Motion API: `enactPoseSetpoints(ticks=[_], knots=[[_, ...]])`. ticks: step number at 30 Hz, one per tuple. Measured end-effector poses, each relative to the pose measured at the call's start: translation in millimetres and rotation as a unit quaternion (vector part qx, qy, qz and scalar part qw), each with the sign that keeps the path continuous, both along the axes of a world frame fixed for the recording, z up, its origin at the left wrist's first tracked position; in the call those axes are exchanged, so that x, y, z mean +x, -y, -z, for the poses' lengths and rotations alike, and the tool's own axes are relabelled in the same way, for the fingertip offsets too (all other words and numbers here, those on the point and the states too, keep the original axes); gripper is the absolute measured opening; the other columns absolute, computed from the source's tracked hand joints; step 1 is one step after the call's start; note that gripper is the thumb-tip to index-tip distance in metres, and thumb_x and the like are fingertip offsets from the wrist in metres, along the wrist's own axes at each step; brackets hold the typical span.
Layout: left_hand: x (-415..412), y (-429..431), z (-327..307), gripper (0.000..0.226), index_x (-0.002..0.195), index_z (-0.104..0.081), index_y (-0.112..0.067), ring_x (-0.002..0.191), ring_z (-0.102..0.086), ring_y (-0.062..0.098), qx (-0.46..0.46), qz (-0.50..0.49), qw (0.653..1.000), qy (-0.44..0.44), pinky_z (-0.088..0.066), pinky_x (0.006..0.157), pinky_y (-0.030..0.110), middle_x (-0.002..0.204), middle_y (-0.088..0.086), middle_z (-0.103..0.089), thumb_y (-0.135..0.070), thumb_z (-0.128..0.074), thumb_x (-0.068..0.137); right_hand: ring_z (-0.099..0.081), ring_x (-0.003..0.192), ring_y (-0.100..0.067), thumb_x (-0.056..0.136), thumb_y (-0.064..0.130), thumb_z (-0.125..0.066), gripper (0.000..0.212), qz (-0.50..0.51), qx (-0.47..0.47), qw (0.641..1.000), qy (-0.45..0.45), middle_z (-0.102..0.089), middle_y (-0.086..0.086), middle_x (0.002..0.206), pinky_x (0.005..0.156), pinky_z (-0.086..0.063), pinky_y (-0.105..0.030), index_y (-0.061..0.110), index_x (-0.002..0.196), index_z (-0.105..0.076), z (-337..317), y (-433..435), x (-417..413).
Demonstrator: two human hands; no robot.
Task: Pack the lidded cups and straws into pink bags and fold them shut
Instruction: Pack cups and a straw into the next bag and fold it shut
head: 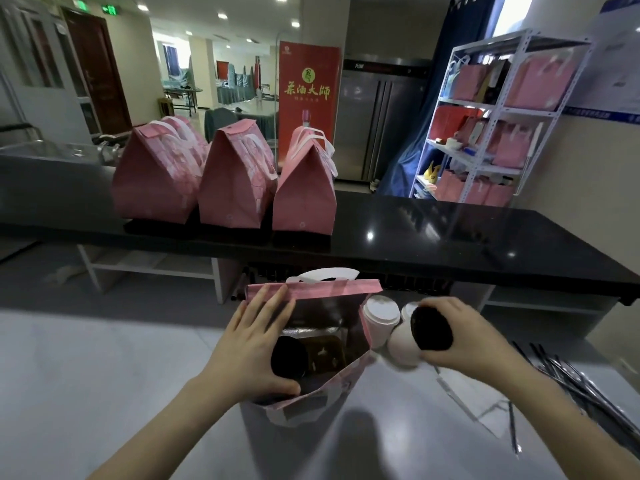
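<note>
down on the pale worktop (104,375) stands the open pink bag (332,287), mouth wide, and one dark-lidded cup (289,356) sits inside it at the left. left hand (249,341) lies flat over the bag's left rim, fingers straight and spread, thumb down at the near edge. right hand (464,337) is just beside the bag, fingers curled round a tilted cup (403,344) – white body, black lid facing the camera. between that cup and the bag a white-lidded cup (381,311) stands upright. straws (571,375) lie in a loose heap at the far right. behind, on the black counter (450,237), three folded pink bags (239,178) stand in a row – tops closed.
</note>
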State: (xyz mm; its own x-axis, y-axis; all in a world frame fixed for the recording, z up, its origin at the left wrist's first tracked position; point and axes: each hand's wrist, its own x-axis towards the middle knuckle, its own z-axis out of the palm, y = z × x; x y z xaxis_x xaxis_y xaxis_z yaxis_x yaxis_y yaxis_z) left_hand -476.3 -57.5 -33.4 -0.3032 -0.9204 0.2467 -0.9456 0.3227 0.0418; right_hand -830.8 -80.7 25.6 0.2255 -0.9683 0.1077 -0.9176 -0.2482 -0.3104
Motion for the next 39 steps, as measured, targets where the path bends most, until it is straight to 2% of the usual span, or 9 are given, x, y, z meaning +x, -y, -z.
enactPoseSetpoints(ticks=[6, 12, 16, 19, 22, 26, 29, 35, 39], knots=[[0.5, 1.5, 2.9, 0.13, 0.15, 0.019, -0.031, 0.139, 0.036, 0.014, 0.003, -0.006, 1.0, -0.001, 0.005, 0.119, 0.044, 0.152, -0.012, 0.037, -0.088, -0.046, 0.052, -0.044, 0.116, -0.011, 0.058, 0.05, -0.071, 0.079, -0.097, -0.078, 0.992, -0.002, -0.043, 0.02, 0.128, 0.093, -0.048, -0.041, 0.042, 0.13, -0.04, -89.2, -18.0, 42.7], [2.0, 1.4, -0.5, 0.132, 0.151, 0.018, -0.029, 0.138, 0.037, 0.014, 0.005, -0.004, 1.0, 0.005, 0.009, 0.119, 0.044, 0.151, -0.013, 0.037, -0.089, -0.046, 0.053, -0.038, 0.116, -0.002, 0.063, 0.054, -0.066, 0.075, -0.204, -0.104, 0.973, -0.011, -0.038, 0.024, 0.131, 0.095, -0.044, -0.029, 0.045, 0.131, -0.036, -102.1, -34.6, 91.2], [2.9, 0.5, -1.3, 0.133, 0.151, 0.018, -0.026, 0.138, 0.038, 0.014, 0.004, -0.001, 1.0, 0.012, 0.008, 0.119, 0.043, 0.151, -0.012, 0.036, -0.089, -0.045, 0.052, -0.038, 0.118, -0.008, 0.068, 0.054, -0.065, 0.071, -0.259, -0.077, 0.961, -0.055, -0.039, 0.018, 0.134, 0.087, -0.044, -0.027, 0.04, 0.132, -0.038, -67.1, -28.4, 131.7], [3.7, 0.4, -2.4, 0.132, 0.152, 0.013, -0.026, 0.139, 0.036, 0.013, 0.008, 0.004, 1.0, -0.003, 0.009, 0.118, 0.042, 0.154, -0.012, 0.029, -0.088, -0.046, 0.052, -0.04, 0.118, -0.017, 0.073, 0.047, -0.068, 0.071, -0.235, -0.061, 0.959, -0.144, -0.042, 0.009, 0.133, 0.078, -0.044, -0.029, 0.034, 0.135, -0.036, -34.0, -10.9, 148.7], [2.3, 1.2, -2.6, 0.132, 0.152, 0.013, -0.026, 0.139, 0.037, 0.013, 0.006, 0.003, 1.0, 0.0, 0.012, 0.117, 0.04, 0.154, -0.012, 0.03, -0.088, -0.044, 0.051, -0.039, 0.123, -0.024, 0.072, 0.042, -0.072, 0.082, -0.2, -0.012, 0.958, -0.204, -0.039, 0.001, 0.137, 0.088, -0.05, -0.04, 0.03, 0.141, -0.03, -7.6, 5.9, 157.2], [0.3, 2.6, -0.6, 0.131, 0.152, 0.014, -0.026, 0.137, 0.039, 0.014, 0.017, 0.006, 1.0, -0.001, 0.012, 0.117, 0.042, 0.155, -0.009, 0.031, -0.084, -0.049, 0.053, -0.038, 0.12, -0.025, 0.068, 0.036, -0.08, 0.09, -0.173, 0.033, 0.949, -0.26, -0.037, -0.003, 0.135, 0.088, -0.049, -0.04, 0.026, 0.143, -0.031, 20.7, 22.0, 166.7], [-0.1, 3.2, 1.5, 0.131, 0.151, 0.018, -0.026, 0.135, 0.043, 0.016, 0.018, 0.005, 1.0, 0.011, 0.015, 0.117, 0.044, 0.154, -0.008, 0.035, -0.085, -0.046, 0.054, -0.038, 0.12, -0.025, 0.069, 0.035, -0.08, 0.087, -0.151, 0.055, 0.952, -0.259, -0.036, -0.003, 0.135, 0.09, -0.049, -0.04, 0.025, 0.141, -0.033, 31.8, 33.6, 168.9], [9.0, 11.5, -5.0, 0.131, 0.151, 0.017, -0.025, 0.136, 0.042, 0.016, 0.011, 0.007, 1.0, 0.016, 0.019, 0.115, 0.042, 0.157, -0.006, 0.03, -0.085, -0.047, 0.054, -0.038, 0.124, -0.03, 0.068, 0.032, -0.081, 0.089, -0.123, 0.079, 0.956, -0.253, -0.033, -0.009, 0.139, 0.094, -0.049, -0.046, 0.022, 0.142, -0.032, 46.4, 40.2, 168.3], [24.2, 19.8, -16.1, 0.131, 0.151, 0.018, -0.027, 0.134, 0.045, 0.017, 0.015, 0.01, 0.999, 0.039, 0.021, 0.114, 0.044, 0.153, -0.007, 0.034, -0.081, -0.056, 0.058, -0.039, 0.125, -0.03, 0.069, 0.02, -0.079, 0.089, -0.123, 0.089, 0.959, -0.239, -0.032, -0.008, 0.141, 0.093, -0.05, -0.046, 0.025, 0.143, -0.029, 63.6, 26.6, 156.7]])
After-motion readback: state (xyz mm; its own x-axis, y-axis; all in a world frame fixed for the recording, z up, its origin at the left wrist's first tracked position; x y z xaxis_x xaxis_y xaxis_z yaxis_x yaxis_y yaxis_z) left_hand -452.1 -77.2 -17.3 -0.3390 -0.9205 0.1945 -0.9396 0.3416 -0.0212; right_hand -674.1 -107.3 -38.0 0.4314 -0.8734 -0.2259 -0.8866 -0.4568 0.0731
